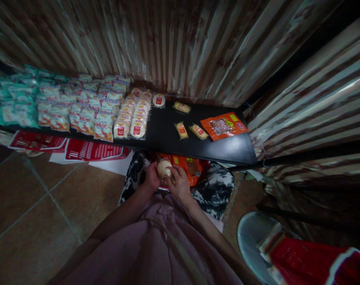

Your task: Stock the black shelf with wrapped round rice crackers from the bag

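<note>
The round wrapped cake (164,168) sits in both hands above the lap (217,186), just in front of the counter (162,136)! The left hand (152,177) has its grip curled around one side; the right hand (180,184) has its grip pinching the other. Up top, 3 yellow packs (198,131) lie near 1 orange packet (224,126).

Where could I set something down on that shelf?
Bare patches on the black shelf: toward the front between the rows of round packs and small yellow packets, and in front of the orange pouch. The left half is crowded with white bags and green bags.
</note>
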Tool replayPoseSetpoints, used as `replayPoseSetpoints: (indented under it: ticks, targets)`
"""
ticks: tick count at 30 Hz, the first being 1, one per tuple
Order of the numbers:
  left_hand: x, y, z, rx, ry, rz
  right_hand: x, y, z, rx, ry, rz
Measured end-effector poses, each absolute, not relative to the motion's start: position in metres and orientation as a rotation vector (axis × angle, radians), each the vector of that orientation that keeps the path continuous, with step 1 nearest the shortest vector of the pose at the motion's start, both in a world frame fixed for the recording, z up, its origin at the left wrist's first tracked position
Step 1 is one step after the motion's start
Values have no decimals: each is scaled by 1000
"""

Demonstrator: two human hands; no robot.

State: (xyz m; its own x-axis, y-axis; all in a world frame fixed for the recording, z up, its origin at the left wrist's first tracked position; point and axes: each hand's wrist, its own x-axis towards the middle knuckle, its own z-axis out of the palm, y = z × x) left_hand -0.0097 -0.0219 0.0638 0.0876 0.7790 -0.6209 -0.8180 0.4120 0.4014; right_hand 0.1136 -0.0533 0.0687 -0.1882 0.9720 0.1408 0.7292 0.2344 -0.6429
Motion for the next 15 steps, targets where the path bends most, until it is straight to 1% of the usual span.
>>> replayPoseSetpoints:
  ticks: [5, 8, 15]
  targets:
    - [-14, -24, 75, -54, 895, 1103, 110, -55, 71, -1574, -2022, 667]
    - [-15, -25, 79, -63, 895, 1113, 109, -55, 72, -1586, -2006, 706]
    - [-13, -26, 77, -79, 875, 1108, 107, -53, 66, -1521, -1904, 740]
